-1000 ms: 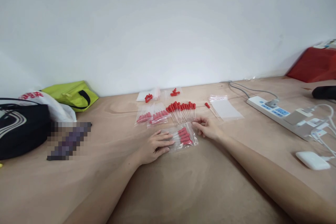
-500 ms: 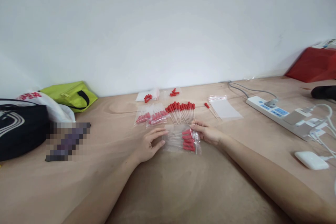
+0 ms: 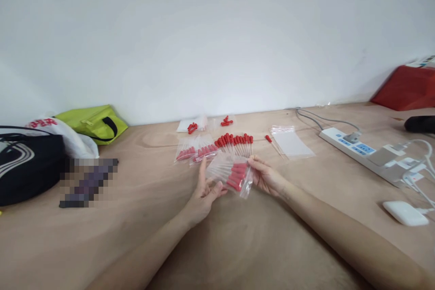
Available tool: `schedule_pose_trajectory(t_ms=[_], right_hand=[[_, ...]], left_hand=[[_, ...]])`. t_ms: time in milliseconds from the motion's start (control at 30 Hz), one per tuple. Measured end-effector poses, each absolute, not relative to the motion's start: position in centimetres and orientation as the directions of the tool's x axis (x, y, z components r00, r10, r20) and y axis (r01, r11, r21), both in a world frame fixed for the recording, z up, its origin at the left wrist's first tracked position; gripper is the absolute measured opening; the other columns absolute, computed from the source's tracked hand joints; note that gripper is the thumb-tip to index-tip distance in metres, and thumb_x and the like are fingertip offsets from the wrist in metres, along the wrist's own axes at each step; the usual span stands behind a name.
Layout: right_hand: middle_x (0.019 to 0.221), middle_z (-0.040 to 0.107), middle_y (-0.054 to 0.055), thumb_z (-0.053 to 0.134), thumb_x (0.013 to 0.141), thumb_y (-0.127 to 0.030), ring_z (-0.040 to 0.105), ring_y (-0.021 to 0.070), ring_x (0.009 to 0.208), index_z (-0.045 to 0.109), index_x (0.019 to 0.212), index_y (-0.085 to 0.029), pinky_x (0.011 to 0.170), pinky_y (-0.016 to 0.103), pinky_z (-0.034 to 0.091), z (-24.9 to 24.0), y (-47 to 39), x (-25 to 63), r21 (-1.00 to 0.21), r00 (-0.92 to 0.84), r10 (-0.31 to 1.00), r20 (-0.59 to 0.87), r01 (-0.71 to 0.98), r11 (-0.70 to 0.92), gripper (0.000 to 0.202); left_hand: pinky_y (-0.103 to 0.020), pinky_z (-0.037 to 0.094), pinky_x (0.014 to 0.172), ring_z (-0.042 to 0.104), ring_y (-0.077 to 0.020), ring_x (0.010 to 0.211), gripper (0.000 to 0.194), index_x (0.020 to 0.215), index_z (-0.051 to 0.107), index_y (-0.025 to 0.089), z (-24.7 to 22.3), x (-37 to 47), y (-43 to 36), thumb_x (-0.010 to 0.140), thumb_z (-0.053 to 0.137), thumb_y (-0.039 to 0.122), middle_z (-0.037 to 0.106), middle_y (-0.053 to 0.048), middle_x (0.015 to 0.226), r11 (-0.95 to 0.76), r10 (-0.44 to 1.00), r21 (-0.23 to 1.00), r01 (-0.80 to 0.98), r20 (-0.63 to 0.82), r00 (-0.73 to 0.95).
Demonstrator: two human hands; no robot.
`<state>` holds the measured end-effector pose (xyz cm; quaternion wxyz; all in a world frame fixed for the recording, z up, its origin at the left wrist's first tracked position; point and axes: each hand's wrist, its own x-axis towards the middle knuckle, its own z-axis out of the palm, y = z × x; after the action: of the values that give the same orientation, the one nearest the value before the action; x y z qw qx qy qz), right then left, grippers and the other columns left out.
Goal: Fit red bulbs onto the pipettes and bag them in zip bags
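Observation:
A clear zip bag (image 3: 229, 172) with several red-tipped sticks inside is tilted between my hands, its zip end to the right. My right hand (image 3: 267, 176) pinches the upper right corner of this bag. At its lower left edge, my left hand (image 3: 204, 195) holds the bag between thumb and fingers, the index finger raised. Behind lie two filled bags, a left one (image 3: 185, 150) and a right one (image 3: 205, 150). Beside them is a row of loose red-tipped sticks (image 3: 238, 142). One single stick (image 3: 273, 145) lies next to a stack of flat bags (image 3: 292, 142).
Small red caps (image 3: 192, 128) rest on bags near the wall, with more caps (image 3: 226, 121) beside them. A power strip (image 3: 356, 149) with cables and a white charger (image 3: 405, 213) are on the right. Black (image 3: 30, 163) and green (image 3: 91, 122) bags sit left.
The bag has been raised and tilted, its zip end swinging down. My left hand has moved right and turned its palm up, taking hold of the bag's left side.

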<state>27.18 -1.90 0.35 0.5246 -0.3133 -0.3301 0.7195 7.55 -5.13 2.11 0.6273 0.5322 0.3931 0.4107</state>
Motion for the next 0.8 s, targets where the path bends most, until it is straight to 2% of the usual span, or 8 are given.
schedule_pose_trajectory(t_ms=[133,200,267,367,467,533,600,800], right_hand=[[0.064,0.056,-0.005,0.071,0.060,-0.036,0.055,0.0089,0.060,0.045,0.067,-0.020,0.063,0.025,0.047,0.6,-3.2,26.0,-0.902,-0.436,0.896,-0.086,-0.347,-0.255,0.031],[0.060,0.056,-0.005,0.069,0.061,-0.037,0.053,0.0093,0.056,0.049,0.068,-0.020,0.059,0.025,0.045,0.8,-2.8,26.4,-0.971,-0.468,0.881,-0.074,-0.168,-0.171,0.028],[0.058,0.056,-0.003,0.065,0.063,-0.038,0.052,0.0105,0.053,0.053,0.067,-0.019,0.054,0.024,0.042,1.3,-1.5,27.9,-0.997,-0.381,0.923,-0.056,0.063,-0.035,0.024],[0.067,0.061,0.003,0.057,0.068,-0.034,0.056,0.0162,0.065,0.059,0.064,-0.018,0.060,0.027,0.041,1.7,1.1,32.0,-0.849,0.023,0.994,0.110,0.522,0.082,0.017],[0.087,0.064,0.011,0.048,0.074,-0.033,0.056,0.0244,0.086,0.065,0.084,-0.016,0.071,0.032,0.040,1.4,3.0,36.3,-0.549,0.348,0.907,0.238,0.819,-0.170,0.026],[0.097,0.061,0.017,0.050,0.073,-0.039,0.053,0.0295,0.095,0.064,0.094,-0.013,0.074,0.036,0.040,0.7,3.6,38.2,-0.387,0.416,0.874,0.252,0.871,-0.303,0.037],[0.099,0.059,0.018,0.051,0.071,-0.046,0.052,0.0318,0.097,0.064,0.096,-0.012,0.073,0.038,0.040,-0.1,3.7,39.1,-0.304,0.445,0.868,0.220,0.877,-0.373,0.044],[0.092,0.061,0.014,0.046,0.075,-0.045,0.056,0.0278,0.088,0.065,0.084,-0.017,0.069,0.037,0.040,-1.5,4.0,39.3,-0.306,0.484,0.858,0.171,0.854,-0.421,0.034]], left_hand=[[-0.027,0.051,0.071,0.062,-0.0151,0.080,0.052,0.111,0.047,0.021,1.8,7.3,-4.7,0.068,0.065,0.045,0.061,-0.005,0.098,0.089,0.973,0.995,-0.044,-0.077,0.219],[-0.024,0.051,0.062,0.062,-0.0121,0.066,0.049,0.102,0.049,0.018,2.2,6.9,-4.2,0.064,0.069,0.041,0.063,-0.001,0.081,0.104,0.984,0.995,-0.006,-0.102,0.147],[-0.019,0.047,0.050,0.060,-0.0104,0.054,0.051,0.100,0.047,0.018,3.0,6.2,-3.2,0.060,0.073,0.037,0.062,0.002,0.068,0.118,0.985,0.992,0.032,-0.121,0.123],[-0.012,0.033,0.035,0.058,-0.0097,0.047,0.049,0.097,0.046,0.018,4.6,4.6,-0.3,0.059,0.074,0.031,0.062,0.003,0.061,0.119,0.987,0.989,0.089,-0.128,0.095],[-0.014,0.038,0.039,0.058,-0.0085,0.046,0.049,0.097,0.048,0.018,6.0,2.9,3.6,0.056,0.075,0.019,0.062,0.003,0.063,0.144,0.984,0.984,0.104,-0.153,0.092],[-0.018,0.047,0.051,0.060,-0.0094,0.052,0.048,0.096,0.050,0.017,6.4,2.1,6.0,0.054,0.074,0.014,0.062,0.002,0.066,0.199,0.973,0.972,0.121,-0.211,0.089],[-0.022,0.049,0.055,0.060,-0.0105,0.054,0.049,0.097,0.051,0.018,6.3,1.6,7.9,0.054,0.074,0.015,0.061,0.002,0.067,0.192,0.975,0.951,0.241,-0.214,0.067],[-0.026,0.047,0.058,0.058,-0.0142,0.059,0.043,0.087,0.057,0.014,4.9,1.3,10.0,0.047,0.075,0.015,0.058,0.001,0.069,0.122,0.993,0.873,0.472,-0.105,-0.061]])
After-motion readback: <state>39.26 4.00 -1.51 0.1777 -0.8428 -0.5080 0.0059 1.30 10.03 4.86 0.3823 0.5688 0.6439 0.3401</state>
